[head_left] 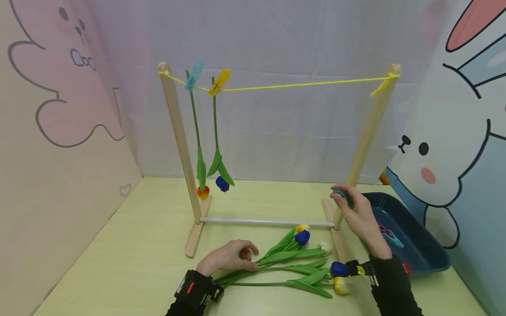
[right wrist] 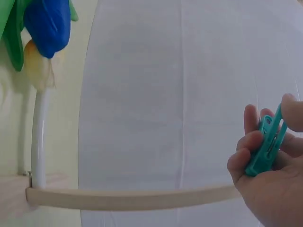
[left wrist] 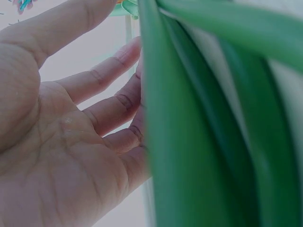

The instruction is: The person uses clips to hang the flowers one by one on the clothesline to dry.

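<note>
The person's right hand (head_left: pixel 357 215) is raised in front of the right post (head_left: pixel 365 140), and its fingers and thumb pinch a teal clothespin (right wrist: pixel 260 161). The left hand (head_left: pixel 231 256) is low over the tulips (head_left: pixel 284 256), which lie on the pale surface (head_left: pixel 118 263). Its fingers are loosely bent, and no firm grip is seen; a green leaf hides the fingertips in the left wrist view, so I cannot tell if they touch the stems. Among these tulips, 5 flower heads can be seen, in blue, white and yellow tones, and they point toward the right.

Behind the hands, a yellow cord (head_left: pixel 296 85) goes from the left post (head_left: pixel 178 140) to the right post. Near its left end 2 tulips hang upside down: the red-orange tulip (head_left: pixel 201 166) under a light blue clothespin (head_left: pixel 194 75), and the blue tulip (head_left: pixel 226 171) under a yellow clothespin (head_left: pixel 219 83). A white rod (head_left: pixel 269 222) joins the 2 posts near their feet. At the right stands a dark blue tray (head_left: pixel 419 239), with pink and light blue clothespins (head_left: pixel 391 237) inside it.
</note>
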### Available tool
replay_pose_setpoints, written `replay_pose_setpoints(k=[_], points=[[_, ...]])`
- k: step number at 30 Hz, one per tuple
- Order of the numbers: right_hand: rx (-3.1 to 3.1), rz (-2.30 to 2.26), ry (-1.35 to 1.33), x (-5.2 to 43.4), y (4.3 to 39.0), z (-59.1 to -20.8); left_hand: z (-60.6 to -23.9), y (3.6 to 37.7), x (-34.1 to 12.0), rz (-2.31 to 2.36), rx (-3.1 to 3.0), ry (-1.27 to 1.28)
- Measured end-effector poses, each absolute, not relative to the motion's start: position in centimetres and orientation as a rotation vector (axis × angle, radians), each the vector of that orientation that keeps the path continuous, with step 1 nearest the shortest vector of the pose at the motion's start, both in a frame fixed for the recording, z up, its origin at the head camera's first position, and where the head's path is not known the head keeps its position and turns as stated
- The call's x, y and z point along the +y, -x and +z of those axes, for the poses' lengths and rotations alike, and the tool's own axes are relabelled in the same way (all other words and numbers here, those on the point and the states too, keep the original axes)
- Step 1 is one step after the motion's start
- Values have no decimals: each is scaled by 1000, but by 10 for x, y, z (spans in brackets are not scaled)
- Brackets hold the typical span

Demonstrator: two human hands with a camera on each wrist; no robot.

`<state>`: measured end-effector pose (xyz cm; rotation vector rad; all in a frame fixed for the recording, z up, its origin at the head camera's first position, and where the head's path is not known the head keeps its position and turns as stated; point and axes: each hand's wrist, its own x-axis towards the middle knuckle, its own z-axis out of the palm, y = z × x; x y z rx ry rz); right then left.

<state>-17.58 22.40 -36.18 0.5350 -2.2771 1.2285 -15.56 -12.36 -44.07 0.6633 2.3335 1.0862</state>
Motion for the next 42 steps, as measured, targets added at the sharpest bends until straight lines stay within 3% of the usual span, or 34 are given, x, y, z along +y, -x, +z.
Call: replay_pose_setpoints(k=[15,42], points=[[-2294,1386,-508,188,185,-379,-441,155,-121,1110,2325,-624],[-2249,1556,-493,201,183,-385,-440,154,-121,1057,2362,-612]])
